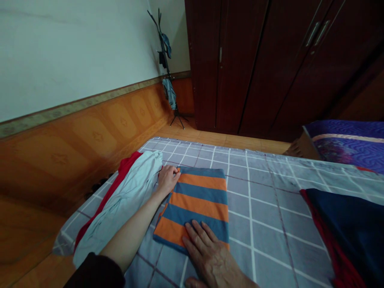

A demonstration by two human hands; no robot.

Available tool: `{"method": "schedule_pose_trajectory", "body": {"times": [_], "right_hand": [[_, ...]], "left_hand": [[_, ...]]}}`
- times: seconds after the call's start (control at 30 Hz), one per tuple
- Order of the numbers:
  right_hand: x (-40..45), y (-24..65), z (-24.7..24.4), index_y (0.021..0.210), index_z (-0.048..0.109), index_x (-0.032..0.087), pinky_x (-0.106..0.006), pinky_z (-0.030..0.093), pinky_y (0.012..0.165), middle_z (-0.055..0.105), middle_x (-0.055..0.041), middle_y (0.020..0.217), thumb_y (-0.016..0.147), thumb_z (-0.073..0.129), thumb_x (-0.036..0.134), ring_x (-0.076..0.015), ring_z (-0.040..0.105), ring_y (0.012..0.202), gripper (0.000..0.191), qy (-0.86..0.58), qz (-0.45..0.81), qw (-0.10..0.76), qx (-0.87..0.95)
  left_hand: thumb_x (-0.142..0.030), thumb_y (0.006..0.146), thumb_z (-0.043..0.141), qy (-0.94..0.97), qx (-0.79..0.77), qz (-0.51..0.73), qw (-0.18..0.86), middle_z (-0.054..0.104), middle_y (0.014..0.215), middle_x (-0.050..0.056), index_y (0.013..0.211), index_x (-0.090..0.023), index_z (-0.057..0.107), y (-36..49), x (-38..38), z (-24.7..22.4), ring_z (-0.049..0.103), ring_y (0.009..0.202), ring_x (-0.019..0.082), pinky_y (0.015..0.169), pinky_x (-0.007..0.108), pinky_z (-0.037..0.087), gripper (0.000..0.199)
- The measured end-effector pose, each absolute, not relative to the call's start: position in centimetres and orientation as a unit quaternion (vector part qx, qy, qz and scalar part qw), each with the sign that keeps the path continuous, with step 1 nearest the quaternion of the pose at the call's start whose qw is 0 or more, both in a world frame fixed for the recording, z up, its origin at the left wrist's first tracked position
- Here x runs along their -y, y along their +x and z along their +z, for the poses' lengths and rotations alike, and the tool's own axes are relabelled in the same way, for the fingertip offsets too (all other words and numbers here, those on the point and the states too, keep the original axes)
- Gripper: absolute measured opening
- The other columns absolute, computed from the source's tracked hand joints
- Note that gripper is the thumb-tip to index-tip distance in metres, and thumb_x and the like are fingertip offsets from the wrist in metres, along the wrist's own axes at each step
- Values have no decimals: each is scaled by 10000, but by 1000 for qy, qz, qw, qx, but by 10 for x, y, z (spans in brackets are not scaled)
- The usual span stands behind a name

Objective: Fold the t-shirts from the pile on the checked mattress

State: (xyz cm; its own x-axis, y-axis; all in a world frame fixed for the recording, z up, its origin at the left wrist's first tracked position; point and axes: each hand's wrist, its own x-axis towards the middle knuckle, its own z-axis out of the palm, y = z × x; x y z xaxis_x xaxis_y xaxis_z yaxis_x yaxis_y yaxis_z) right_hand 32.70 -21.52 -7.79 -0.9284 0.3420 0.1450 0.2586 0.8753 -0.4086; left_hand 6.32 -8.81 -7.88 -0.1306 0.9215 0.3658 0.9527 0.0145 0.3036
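So I've got this folded orange and blue-grey striped cloth garment on the bed with the grey checked sheet. My left hand has its grip closed, fingertips pinching the far left corner; my right hand lies flat and spread on the near part, gripping nothing. Can't make out any brand, label or writing on it.

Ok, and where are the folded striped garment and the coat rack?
Folded striped garment (204, 206): head view, on its middle orange stripe.
Coat rack (168, 71): head view, on its upright black pole.
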Motion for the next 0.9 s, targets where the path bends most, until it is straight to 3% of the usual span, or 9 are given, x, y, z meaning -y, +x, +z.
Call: {"method": "schedule_pose_trajectory", "body": {"times": [0.1,0.23,0.33,0.43,0.53,0.63,0.8,0.9], "right_hand": [[217,328,-78,1491,187,176,-487,233,1123,155,-128,1520,852,539,530,-312,167,1398,812,-164,202,116,959],[217,329,-73,1474,257,160,-472,230,1128,204,-133,1508,842,568,492,-309,178,1395,778,-162,208,112,958],[216,329,-72,1462,293,151,-484,254,1115,227,-143,1500,857,542,497,-320,199,1387,740,-161,204,111,959],[216,329,-76,1465,286,150,-494,277,1103,232,-146,1499,854,539,515,-326,222,1380,755,-154,178,122,964],[216,329,-82,1470,270,142,-480,289,1101,236,-147,1501,828,576,520,-323,227,1381,806,-151,138,139,969],[216,330,-83,1464,286,140,-467,312,1091,264,-150,1495,837,554,539,-314,249,1377,790,-148,107,159,970],[218,327,-76,1406,396,122,-453,364,1055,389,-161,1439,844,543,527,-327,355,1326,708,-144,81,157,974],[219,326,-75,1327,484,105,-450,376,1041,462,-174,1389,849,537,511,-331,412,1287,630,-138,53,172,974]], "left_hand": [[-181,823,565,-668,703,-244,28,606,886,35,834,-200,584,70,95,-67,559,908,201,865,344,426,29],[-270,829,589,-693,678,-244,15,595,1051,46,1042,-217,560,75,130,-58,543,1040,214,949,370,418,221],[-343,842,574,-711,672,-209,-2,548,1211,98,1224,-186,479,69,165,-62,496,1162,257,1006,434,395,423],[-349,916,452,-694,695,-187,-4,483,1328,153,1333,-136,396,59,193,-65,427,1264,277,1052,470,360,472],[-346,956,370,-729,665,-164,-15,353,1475,118,1454,-180,241,59,215,-62,306,1367,247,1112,447,296,540],[-327,966,351,-789,608,-73,-57,271,1529,65,1496,-245,133,67,231,-58,257,1397,228,1130,447,268,579],[-329,976,316,-778,627,-31,-7,216,1542,93,1501,-185,114,82,237,-55,180,1419,249,1140,492,216,581],[-401,965,346,-807,590,-14,-9,178,1547,109,1503,-166,81,87,239,-57,189,1417,249,1130,464,254,645]]}}
